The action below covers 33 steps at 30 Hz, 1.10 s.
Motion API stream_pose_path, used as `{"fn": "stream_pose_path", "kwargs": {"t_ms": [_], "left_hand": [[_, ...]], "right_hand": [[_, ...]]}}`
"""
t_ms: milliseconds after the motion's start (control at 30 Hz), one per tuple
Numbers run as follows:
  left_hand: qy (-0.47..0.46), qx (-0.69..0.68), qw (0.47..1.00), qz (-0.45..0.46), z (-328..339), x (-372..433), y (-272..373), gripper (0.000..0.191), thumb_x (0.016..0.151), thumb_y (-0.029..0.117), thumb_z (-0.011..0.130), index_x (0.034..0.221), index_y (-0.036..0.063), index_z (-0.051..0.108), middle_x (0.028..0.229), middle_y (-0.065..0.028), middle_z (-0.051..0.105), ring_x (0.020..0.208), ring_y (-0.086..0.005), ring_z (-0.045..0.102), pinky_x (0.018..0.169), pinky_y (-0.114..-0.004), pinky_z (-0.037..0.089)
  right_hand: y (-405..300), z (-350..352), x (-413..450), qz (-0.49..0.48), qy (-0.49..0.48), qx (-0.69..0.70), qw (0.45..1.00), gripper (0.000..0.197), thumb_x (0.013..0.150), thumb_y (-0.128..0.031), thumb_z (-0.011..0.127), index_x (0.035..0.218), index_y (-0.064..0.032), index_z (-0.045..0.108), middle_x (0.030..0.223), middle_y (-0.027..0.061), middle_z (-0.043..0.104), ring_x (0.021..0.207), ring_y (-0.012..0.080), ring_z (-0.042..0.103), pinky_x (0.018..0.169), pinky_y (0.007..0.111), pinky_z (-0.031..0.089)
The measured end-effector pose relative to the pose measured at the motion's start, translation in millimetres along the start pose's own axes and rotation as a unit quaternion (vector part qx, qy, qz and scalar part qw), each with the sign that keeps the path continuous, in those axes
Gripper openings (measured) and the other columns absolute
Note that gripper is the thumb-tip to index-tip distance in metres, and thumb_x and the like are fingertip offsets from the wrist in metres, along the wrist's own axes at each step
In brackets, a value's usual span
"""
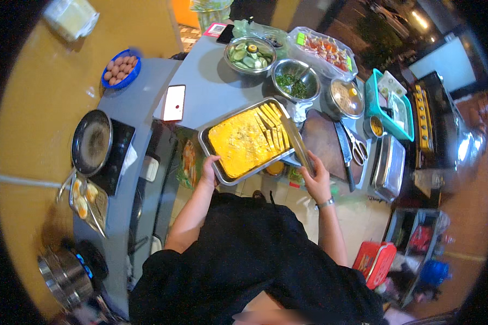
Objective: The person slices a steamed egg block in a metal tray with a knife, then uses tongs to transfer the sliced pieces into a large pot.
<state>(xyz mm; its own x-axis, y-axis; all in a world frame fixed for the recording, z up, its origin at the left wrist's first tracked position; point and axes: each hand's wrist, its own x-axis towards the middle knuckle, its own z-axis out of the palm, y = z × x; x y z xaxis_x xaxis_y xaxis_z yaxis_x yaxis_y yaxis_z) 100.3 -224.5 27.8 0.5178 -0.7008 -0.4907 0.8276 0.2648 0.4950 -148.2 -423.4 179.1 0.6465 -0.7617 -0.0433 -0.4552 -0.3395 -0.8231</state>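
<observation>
A rectangular metal tray (pixel 205 143) holds a yellow egg-like slab (pixel 240 142), part of it cut into strips at the upper right. My left hand (pixel 210 170) grips the tray's lower left corner. In my right hand (pixel 318 178) is a flat, shiny metal or clear piece (pixel 299 142), perhaps a lid, upright along the tray's right side; its exact kind I cannot tell. To the right, a brown cutting board (pixel 323 140) lies under a knife with a black handle (pixel 344 148) and scissors with pale handles (pixel 358 150).
Beyond the tray stand bowls of sliced cucumber (pixel 250 57) and chopped greens (pixel 295 83). A phone (pixel 174 102) lies on the counter. At left are a frying pan (pixel 92 142), a blue basket of eggs (pixel 122 69) and a steel pot (pixel 65 280). A teal basket (pixel 390 105) is at right.
</observation>
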Motion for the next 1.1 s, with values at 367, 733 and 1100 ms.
{"fn": "stream_pose_path", "kwargs": {"t_ms": [367, 733, 1100], "left_hand": [[0.08, -0.116, 0.973, 0.181, 27, -130, -81, 0.069, 0.067, 0.022, 0.049, 0.131, -0.0015, 0.041, 0.128, -0.0205, 0.051, 0.118, -0.0348, 0.05, 0.102, -0.044, 0.039], [0.299, -0.182, 0.842, 0.411, 52, -337, -176, 0.067, 0.062, 0.023, 0.05, 0.125, 0.0007, 0.048, 0.122, -0.0145, 0.057, 0.112, -0.0329, 0.053, 0.099, -0.04, 0.041], [0.314, -0.247, 0.75, 0.528, 11, -412, -234, 0.063, 0.065, 0.021, 0.049, 0.123, -0.002, 0.048, 0.12, -0.0161, 0.057, 0.111, -0.0333, 0.054, 0.099, -0.041, 0.041]], "right_hand": [[13, -73, 21, -0.212, -0.143, -0.114, 0.96, 0.047, 0.082, -0.017, 0.064, 0.128, -0.011, 0.053, 0.093, 0.0199, 0.065, 0.082, 0.0346, 0.065, 0.072, 0.039, 0.051], [-103, -4, -2, -0.527, -0.367, -0.122, 0.757, 0.051, 0.079, -0.016, 0.063, 0.128, -0.0099, 0.051, 0.072, 0.0116, 0.057, 0.058, 0.0298, 0.058, 0.053, 0.038, 0.048], [-172, 90, -75, -0.644, -0.422, -0.101, 0.629, 0.053, 0.075, -0.012, 0.064, 0.127, -0.0096, 0.052, 0.071, 0.0124, 0.056, 0.057, 0.0304, 0.058, 0.053, 0.039, 0.048]]}}
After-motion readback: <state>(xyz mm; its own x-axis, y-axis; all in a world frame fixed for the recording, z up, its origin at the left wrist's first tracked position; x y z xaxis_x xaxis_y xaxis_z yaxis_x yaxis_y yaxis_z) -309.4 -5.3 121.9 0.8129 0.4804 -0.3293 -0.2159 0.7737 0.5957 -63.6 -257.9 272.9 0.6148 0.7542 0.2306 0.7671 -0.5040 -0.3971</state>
